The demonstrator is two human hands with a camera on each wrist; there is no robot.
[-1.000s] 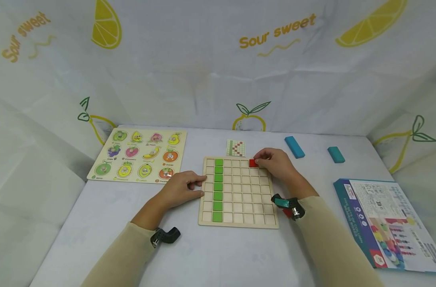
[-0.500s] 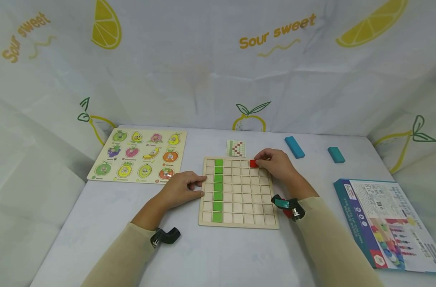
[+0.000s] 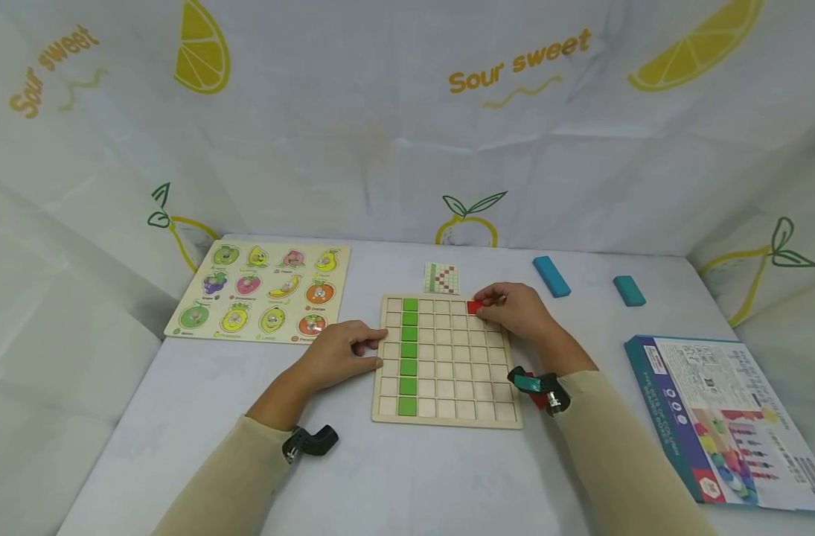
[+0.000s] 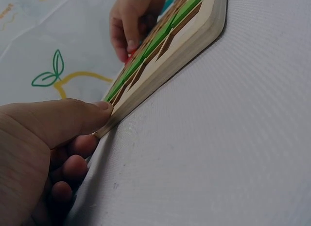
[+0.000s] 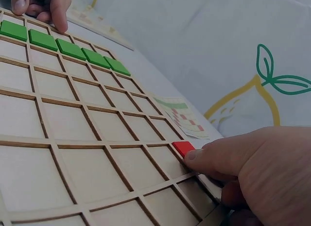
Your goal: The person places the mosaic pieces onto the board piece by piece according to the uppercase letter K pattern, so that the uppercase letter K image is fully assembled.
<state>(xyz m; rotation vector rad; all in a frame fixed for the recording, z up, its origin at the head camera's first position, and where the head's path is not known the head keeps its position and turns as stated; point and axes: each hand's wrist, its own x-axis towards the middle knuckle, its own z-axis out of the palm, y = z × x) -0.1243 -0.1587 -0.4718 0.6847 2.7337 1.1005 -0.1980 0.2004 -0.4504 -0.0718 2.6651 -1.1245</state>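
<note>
White cloth printed with lemons (image 3: pixel 353 149) is hung behind a cloth-covered counter (image 3: pixel 199 461). A blue-edged box (image 3: pixel 735 417) is laid flat at the right and a fruit board (image 3: pixel 290 316) at the far left, both apparently set aside so that the middle is left to the grid board (image 3: pixel 446 370). That board is steadied — so it is judged — by the left hand (image 3: pixel 333 353), whose thumb and forefinger are spread against its left edge, not clamped round it. At the far edge the right hand (image 3: pixel 517 309) is held, thumb and forefinger closed on the smallest item, listed last. Two blue blocks (image 3: pixel 551 276) are placed beyond. A printed card (image 3: pixel 442 278) is laid just past the board, presumably for easy reading. The second column is filled by green tiles (image 3: pixel 408 349); in the top row, sixth column, the red tile (image 3: pixel 472 307) is found.
</note>
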